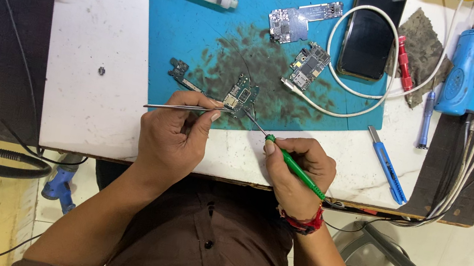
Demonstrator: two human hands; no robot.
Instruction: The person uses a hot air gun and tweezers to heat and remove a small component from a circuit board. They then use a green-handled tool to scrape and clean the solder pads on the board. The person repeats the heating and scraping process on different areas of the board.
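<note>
I see the left hand [174,138] pinching thin tweezers [183,107] of bare, shiny metal, and the right hand [298,173] gripping a tool with a glossy green plastic handle [301,173] and a fine metal tip. Between them the small circuit board [242,95] looks matt green with dull metal shields. Under it lies a blue mat [170,30], rubbery and matt, smeared with dark grime near the middle. The counter [92,49] is smooth white with grey veins, like polished stone. At the far side the phone [367,39] shows glossy black glass, beside a rough grey cloth [424,46].
</note>
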